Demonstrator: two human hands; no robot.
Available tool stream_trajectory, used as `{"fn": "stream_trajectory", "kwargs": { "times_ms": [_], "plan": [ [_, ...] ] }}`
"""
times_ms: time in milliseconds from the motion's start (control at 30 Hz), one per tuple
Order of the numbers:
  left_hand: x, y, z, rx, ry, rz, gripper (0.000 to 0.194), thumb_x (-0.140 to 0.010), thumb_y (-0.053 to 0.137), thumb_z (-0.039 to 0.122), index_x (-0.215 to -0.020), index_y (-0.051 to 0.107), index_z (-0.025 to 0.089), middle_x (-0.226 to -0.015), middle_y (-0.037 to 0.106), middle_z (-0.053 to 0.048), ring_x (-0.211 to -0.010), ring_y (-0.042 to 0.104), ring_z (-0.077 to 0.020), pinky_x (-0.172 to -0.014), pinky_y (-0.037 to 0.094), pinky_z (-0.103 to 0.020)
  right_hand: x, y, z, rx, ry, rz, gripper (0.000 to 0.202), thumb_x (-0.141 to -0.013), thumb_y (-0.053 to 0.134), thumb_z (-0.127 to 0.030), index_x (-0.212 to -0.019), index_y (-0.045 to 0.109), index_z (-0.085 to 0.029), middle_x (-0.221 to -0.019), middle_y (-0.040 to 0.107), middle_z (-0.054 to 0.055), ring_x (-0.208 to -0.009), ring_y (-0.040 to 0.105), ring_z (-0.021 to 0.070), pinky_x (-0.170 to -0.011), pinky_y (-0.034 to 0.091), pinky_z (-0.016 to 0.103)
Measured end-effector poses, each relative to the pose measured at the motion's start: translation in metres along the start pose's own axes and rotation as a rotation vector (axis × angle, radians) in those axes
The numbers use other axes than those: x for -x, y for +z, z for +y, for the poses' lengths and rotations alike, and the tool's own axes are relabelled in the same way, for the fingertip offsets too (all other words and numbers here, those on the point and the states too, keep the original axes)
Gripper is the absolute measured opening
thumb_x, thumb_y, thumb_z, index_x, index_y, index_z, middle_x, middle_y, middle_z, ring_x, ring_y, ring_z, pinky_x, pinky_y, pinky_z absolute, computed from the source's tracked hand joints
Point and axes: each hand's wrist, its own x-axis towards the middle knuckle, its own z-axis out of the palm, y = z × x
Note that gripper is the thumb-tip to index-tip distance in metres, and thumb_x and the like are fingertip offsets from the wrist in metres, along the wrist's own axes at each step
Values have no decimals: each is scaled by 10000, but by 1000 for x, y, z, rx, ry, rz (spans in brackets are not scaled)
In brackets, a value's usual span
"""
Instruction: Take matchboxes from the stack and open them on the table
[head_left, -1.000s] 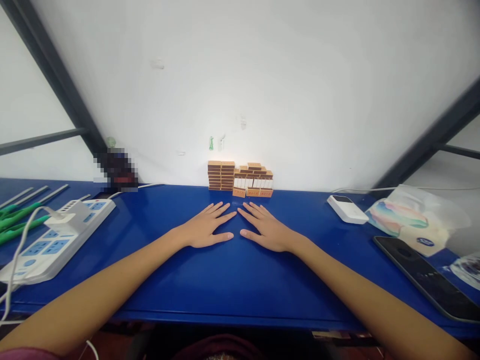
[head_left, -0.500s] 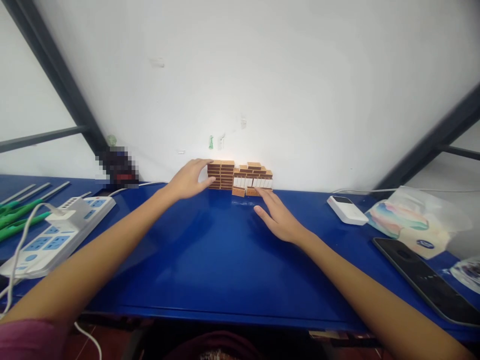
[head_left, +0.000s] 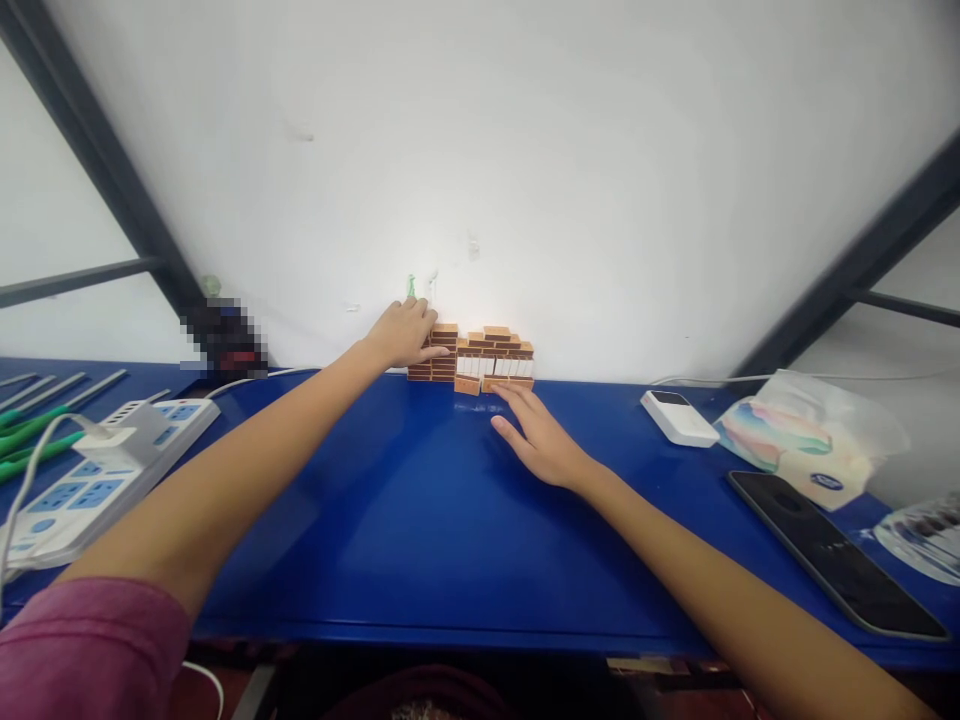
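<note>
A stack of small brown matchboxes [head_left: 480, 358] stands against the white wall at the back of the blue table [head_left: 420, 520]. My left hand [head_left: 405, 335] reaches far forward and rests on top of the stack's left column, fingers curled over its upper boxes. My right hand [head_left: 536, 440] lies flat on the table with fingers spread, its fingertips just short of the lowest boxes on the right side of the stack. It holds nothing.
A white power strip [head_left: 97, 470] with a plugged-in charger sits at the left, beside green-handled tools [head_left: 30, 440]. At the right lie a white power bank [head_left: 679, 417], a tissue pack [head_left: 802, 440] and a dark phone [head_left: 832, 550]. Dark metal frame bars slant at both sides.
My left hand has left the table, reached forward and come down on the top left of the matchbox stack. My right hand slid a little forward toward the stack.
</note>
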Motion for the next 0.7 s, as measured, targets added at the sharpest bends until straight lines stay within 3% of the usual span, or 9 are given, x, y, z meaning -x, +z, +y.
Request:
{"fn": "stream_trajectory", "kwargs": {
  "times_ms": [233,467,700],
  "plan": [
    [-6,16,7,22,49,49,673,-1007,328,680,-1270,543,99,-1230,572,-229,-1127,511,-367,-938,355,-439,0,-2,-1,1,12,-13,621,-1064,285,-608,-1562,413,-260,-1575,419,131,-1495,359,295,-1258,293,521],
    [-10,30,5,-26,63,76,517,-1037,384,544,-1235,581,109,-1241,579,-244,-1151,490,-372,-910,351,-458,0,3,4,11,1,-18,602,-1062,283,-613,-1490,513,-258,-1532,452,137,-1484,382,295,-1257,299,528],
    [-12,32,11,40,54,73,638,-1038,295,639,-1196,589,95,-1168,610,-232,-1079,560,-345,-868,382,-422,1,2,5,2,13,-40,596,-1067,289,-606,-1415,583,-222,-1527,453,151,-1482,390,284,-1260,304,499]
  ]
}}
